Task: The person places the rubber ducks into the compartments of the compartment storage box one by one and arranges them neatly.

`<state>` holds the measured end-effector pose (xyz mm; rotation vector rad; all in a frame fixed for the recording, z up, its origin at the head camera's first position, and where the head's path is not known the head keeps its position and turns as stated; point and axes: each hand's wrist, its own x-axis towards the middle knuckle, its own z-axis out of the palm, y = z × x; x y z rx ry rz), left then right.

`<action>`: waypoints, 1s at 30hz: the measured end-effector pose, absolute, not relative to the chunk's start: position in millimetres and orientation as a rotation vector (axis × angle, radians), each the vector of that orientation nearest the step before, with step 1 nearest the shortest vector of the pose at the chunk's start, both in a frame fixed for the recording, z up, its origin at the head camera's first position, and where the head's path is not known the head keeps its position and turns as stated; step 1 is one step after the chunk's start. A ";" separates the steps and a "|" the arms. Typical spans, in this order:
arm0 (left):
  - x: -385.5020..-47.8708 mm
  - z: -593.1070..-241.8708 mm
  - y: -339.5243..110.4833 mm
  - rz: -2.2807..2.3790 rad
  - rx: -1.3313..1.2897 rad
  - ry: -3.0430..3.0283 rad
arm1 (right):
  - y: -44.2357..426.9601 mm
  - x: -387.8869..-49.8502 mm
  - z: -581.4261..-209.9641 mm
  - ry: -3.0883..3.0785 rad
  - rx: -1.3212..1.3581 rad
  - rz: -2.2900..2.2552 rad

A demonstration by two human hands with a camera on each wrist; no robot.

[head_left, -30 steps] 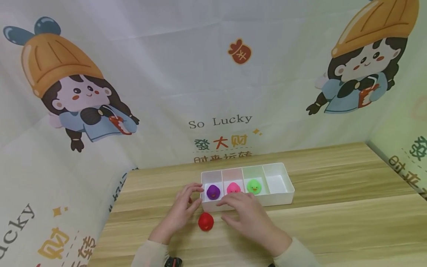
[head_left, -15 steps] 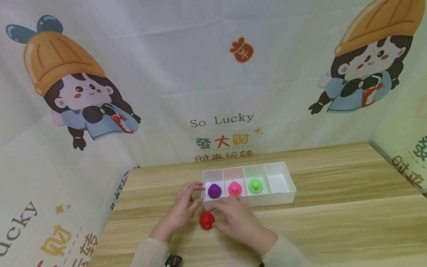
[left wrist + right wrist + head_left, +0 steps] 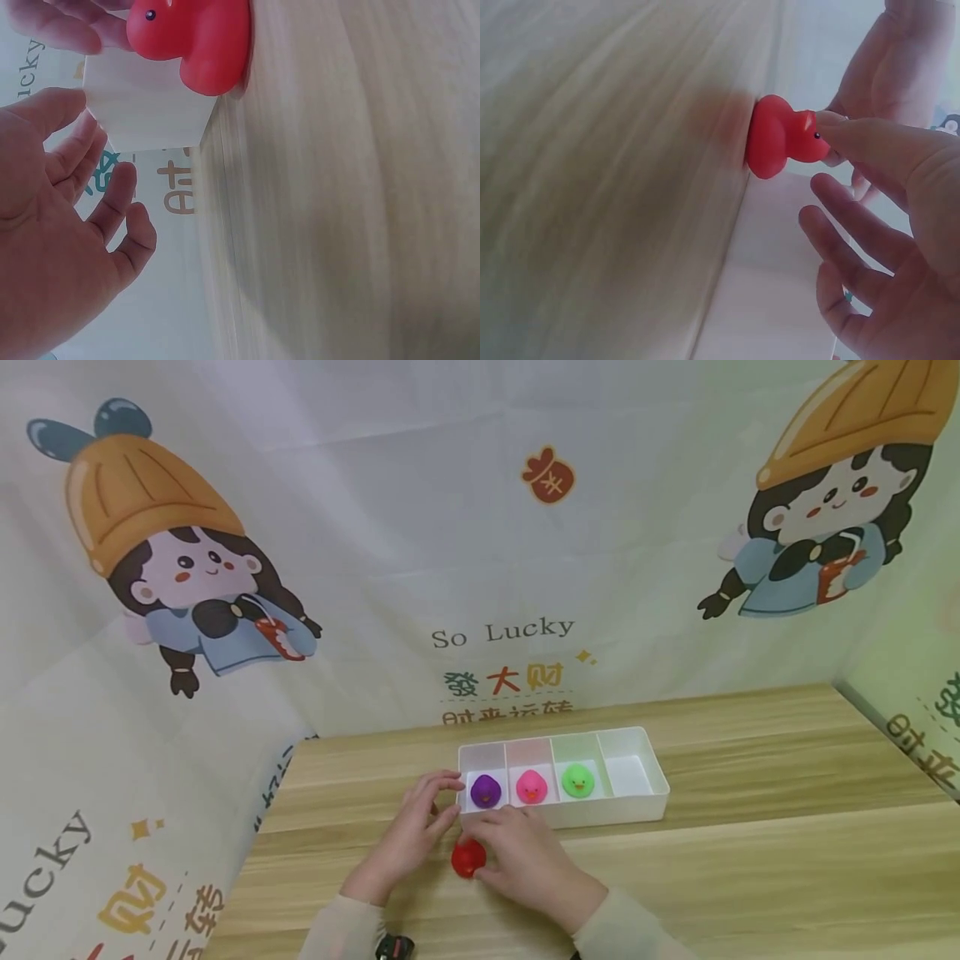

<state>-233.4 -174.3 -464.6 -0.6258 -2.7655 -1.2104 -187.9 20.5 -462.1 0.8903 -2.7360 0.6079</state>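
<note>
A red rubber duck [image 3: 468, 858] stands on the table in front of a white divided box [image 3: 600, 812]. My right hand [image 3: 528, 860] pinches the duck's head; the thumb lies against it in the right wrist view, and the remaining fingers are spread loosely. My left hand [image 3: 408, 835] touches the box's left end near the front corner, its fingers bent and relaxed in the left wrist view. From left to right, the compartments hold a purple duck [image 3: 486, 791], a pink duck [image 3: 532, 787] and a green duck [image 3: 578, 781]. The rightmost compartment holds nothing.
The wooden table [image 3: 750, 860] reaches well to the right of the box. Behind it hangs a printed cloth [image 3: 420, 527] with cartoon figures, which also closes in both sides. A dark device [image 3: 394, 947] sits by the left wrist.
My right hand has moved left and down from the front of the box to the red duck and taken hold of its head. The left hand stays at the box's left end.
</note>
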 end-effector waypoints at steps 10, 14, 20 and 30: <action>-235.1 -465.0 -172.0 -1.217 -0.616 -2.761 | 17.9 -192.5 -467.1 -2.741 0.941 0.605; -234.3 -464.1 -170.8 -1.232 -0.609 -2.764 | 17.1 -191.5 -466.9 -2.737 0.938 0.616; -233.9 -461.5 -169.6 -1.244 -0.604 -2.772 | 15.3 -191.8 -468.8 -2.726 0.935 0.626; -232.9 -462.0 -170.4 -1.215 -0.597 -2.758 | 16.3 -193.3 -469.2 -2.739 0.937 0.651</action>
